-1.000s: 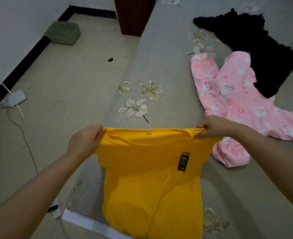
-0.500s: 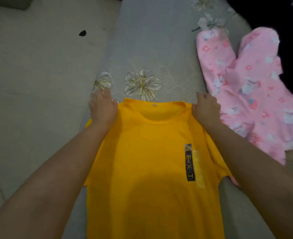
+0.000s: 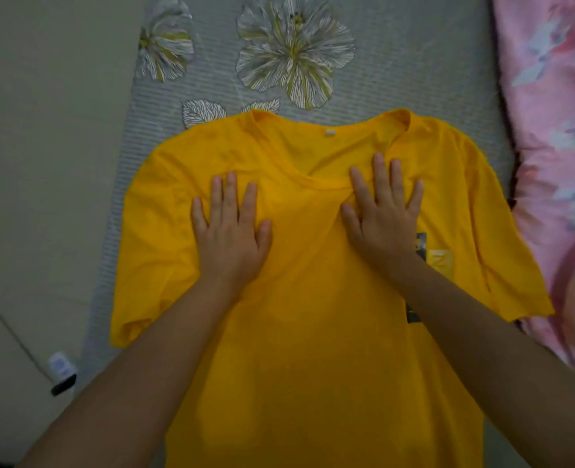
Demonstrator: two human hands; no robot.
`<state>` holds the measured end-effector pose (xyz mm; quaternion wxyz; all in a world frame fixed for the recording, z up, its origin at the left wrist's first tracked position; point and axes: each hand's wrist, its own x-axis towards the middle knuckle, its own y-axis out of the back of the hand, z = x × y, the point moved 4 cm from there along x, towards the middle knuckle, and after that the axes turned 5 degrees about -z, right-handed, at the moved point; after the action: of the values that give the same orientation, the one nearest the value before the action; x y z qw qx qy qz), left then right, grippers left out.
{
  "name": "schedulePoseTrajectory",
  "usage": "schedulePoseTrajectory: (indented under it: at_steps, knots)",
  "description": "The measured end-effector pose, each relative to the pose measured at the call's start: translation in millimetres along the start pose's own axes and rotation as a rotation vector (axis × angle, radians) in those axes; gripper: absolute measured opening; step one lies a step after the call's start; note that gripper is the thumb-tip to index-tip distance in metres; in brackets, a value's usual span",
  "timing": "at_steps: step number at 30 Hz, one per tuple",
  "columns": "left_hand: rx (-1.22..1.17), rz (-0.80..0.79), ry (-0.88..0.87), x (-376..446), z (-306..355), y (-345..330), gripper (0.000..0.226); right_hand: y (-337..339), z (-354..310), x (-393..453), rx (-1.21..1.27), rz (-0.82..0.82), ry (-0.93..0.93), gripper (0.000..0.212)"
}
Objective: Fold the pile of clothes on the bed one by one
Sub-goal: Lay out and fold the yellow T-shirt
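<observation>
A yellow T-shirt (image 3: 313,332) lies spread front-up on the grey flowered bed (image 3: 397,62), collar away from me and both short sleeves out to the sides. My left hand (image 3: 232,231) presses flat on the chest left of the collar, fingers straight. My right hand (image 3: 384,214) presses flat just below the collar's right side, fingers spread. A dark printed label on the shirt is partly hidden under my right forearm.
A pink patterned garment (image 3: 556,163) lies along the right, touching the shirt's right sleeve. The bed's left edge drops to a beige floor (image 3: 43,163). A small white and black object (image 3: 62,373) sits on the floor by the bed edge.
I lowered the shirt from hanging by its shoulders onto the bed, let go of the shoulders, and moved both hands inward to lie flat on the chest. The camera came closer.
</observation>
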<state>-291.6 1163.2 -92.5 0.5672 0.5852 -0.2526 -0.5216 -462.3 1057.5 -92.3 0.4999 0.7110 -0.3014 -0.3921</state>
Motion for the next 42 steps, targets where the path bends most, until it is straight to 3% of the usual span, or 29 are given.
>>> schedulePoseTrajectory:
  at_steps: [6, 9, 12, 14, 16, 18, 22, 25, 28, 30, 32, 35, 36, 40, 42]
  knots:
    - [-0.174, -0.077, 0.03, -4.0, -5.4, 15.3, 0.057, -0.9, 0.5, -0.8, -0.032, -0.047, -0.037, 0.066]
    - [-0.368, 0.124, 0.001, -28.2, -24.4, 47.5, 0.047, 0.2, -2.2, -0.5, -0.063, -0.108, -0.079, 0.064]
    - [-0.447, 0.243, 0.307, -65.8, -74.3, 57.6, 0.042, 7.0, -17.8, -6.7, -0.039, -0.106, -0.139, 0.061]
    - [-0.503, 0.172, 0.569, -88.6, -109.8, 47.1, 0.034, 12.2, -48.9, -15.3, 0.047, -0.051, -0.049, 0.058]
    - [-0.561, 0.056, 0.72, -106.8, -132.4, 33.7, 0.032, 10.1, -93.1, -31.1, 0.08, -0.007, 0.148, 0.055]
    - [-0.651, -0.026, 0.717, -119.1, -137.6, 22.3, 0.036, -1.3, -131.0, -45.5, 0.059, -0.001, 0.263, 0.051]
    - [-0.752, -0.098, 0.684, -120.8, -129.3, 13.4, 0.043, -28.5, -152.9, -55.8, -0.007, -0.112, 0.237, 0.048]
    - [-0.839, 0.08, 0.669, -118.3, -129.4, 31.0, 0.004, -31.9, -150.4, -55.4, -0.09, -0.061, 0.248, 0.049]
    - [-0.692, 0.53, 0.423, -127.8, -126.2, 75.5, 0.006, -32.6, -151.2, -54.5, -0.075, -0.073, 0.247, 0.052]
    - [-0.487, 0.658, 0.249, -139.4, -115.0, 89.6, 0.008, -32.7, -152.2, -55.1, -0.064, -0.074, 0.25, 0.052]
    - [-0.412, 0.584, 0.227, -149.2, -109.1, 75.4, 0.013, -31.8, -151.5, -54.9, -0.046, -0.099, 0.241, 0.053]
    - [-0.531, 0.138, 0.593, -164.2, -118.1, 28.1, 0.026, -32.1, -151.6, -55.2, -0.039, -0.106, 0.227, 0.054]
    - [-0.538, 0.063, 0.684, -170.8, -122.3, 15.6, 0.03, -32.5, -152.2, -55.5, -0.04, -0.11, 0.227, 0.054]
    - [-0.634, 0.168, 0.751, -165.8, -134.8, 15.3, 0.028, -33.9, -152.4, -55.2, -0.05, -0.099, 0.229, 0.053]
    - [-0.675, 0.238, 0.785, -152.0, -145.1, 21.9, 0.037, -34.2, -152.3, -54.9, -0.047, -0.083, 0.232, 0.053]
